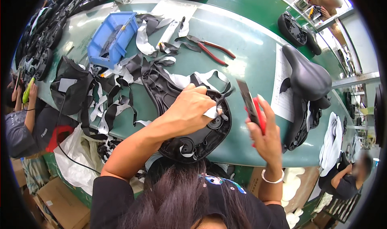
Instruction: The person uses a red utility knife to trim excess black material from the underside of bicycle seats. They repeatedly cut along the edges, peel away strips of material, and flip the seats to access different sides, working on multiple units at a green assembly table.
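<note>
An upturned black bicycle saddle (209, 142) lies at the table's near edge, its hollow underside facing up. My left hand (187, 112) is closed over its right part, pinching a black-and-white trim strip (210, 113) at the rim. To the right, my right hand (267, 142) is wrapped round a red utility knife (260, 116). The knife is raised off the saddle, its grey blade end pointing up and away from me. Cut-off strips (109, 112) of black and white material are heaped left of the saddle.
Red-handled pliers (213, 48) lie beyond the saddle. A blue bin (96, 60) stands at the back left. Right of the knife are an upright saddle (308, 78) and a paper sheet (280, 94). Co-workers are at the left and right edges; many saddles are piled far left.
</note>
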`<act>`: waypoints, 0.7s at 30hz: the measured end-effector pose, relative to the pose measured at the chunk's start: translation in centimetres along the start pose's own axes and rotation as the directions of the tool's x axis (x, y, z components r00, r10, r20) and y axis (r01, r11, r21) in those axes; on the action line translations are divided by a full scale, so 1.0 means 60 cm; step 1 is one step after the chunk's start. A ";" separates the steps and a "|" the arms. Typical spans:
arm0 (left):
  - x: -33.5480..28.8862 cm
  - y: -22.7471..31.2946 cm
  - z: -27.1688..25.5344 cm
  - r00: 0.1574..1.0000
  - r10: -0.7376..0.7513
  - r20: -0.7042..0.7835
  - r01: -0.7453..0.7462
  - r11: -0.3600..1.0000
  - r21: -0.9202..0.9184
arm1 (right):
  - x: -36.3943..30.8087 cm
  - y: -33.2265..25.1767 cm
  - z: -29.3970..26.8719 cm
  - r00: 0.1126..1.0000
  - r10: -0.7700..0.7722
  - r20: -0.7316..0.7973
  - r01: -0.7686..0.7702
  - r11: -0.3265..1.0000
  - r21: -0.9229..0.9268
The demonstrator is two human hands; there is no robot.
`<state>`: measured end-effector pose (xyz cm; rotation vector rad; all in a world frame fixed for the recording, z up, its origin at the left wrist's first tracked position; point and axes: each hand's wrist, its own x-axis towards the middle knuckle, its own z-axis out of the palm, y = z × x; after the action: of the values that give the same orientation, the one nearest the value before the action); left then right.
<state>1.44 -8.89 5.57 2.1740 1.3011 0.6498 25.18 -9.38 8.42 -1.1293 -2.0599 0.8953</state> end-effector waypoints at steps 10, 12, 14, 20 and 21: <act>0.008 0.015 -0.025 0.816 -0.578 0.014 0.226 0.297 -0.928 | -0.083 -0.006 0.021 0.981 0.036 0.189 0.082 0.809 -0.582; 0.007 -0.009 -0.029 0.838 -0.543 -0.054 -0.060 0.007 -0.998 | -0.127 -0.028 0.038 0.981 0.142 0.131 -0.047 0.835 -0.548; 0.000 -0.015 -0.034 0.929 -0.362 -0.072 -0.143 -0.173 -0.974 | -0.138 -0.041 0.047 0.977 0.196 0.081 -0.127 0.849 -0.513; 0.022 0.022 -0.032 0.976 0.003 -0.217 0.042 0.979 0.201 | -0.048 -0.016 0.032 0.993 0.095 0.070 -0.039 0.823 -0.567; 0.028 0.013 -0.029 0.983 0.071 -0.169 0.000 0.922 0.388 | -0.034 -0.017 0.032 0.992 0.091 0.082 -0.028 0.820 -0.572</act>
<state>1.53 -7.35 7.59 2.5053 1.6006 0.6616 24.14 -12.09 7.70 -1.4818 -2.4808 0.3589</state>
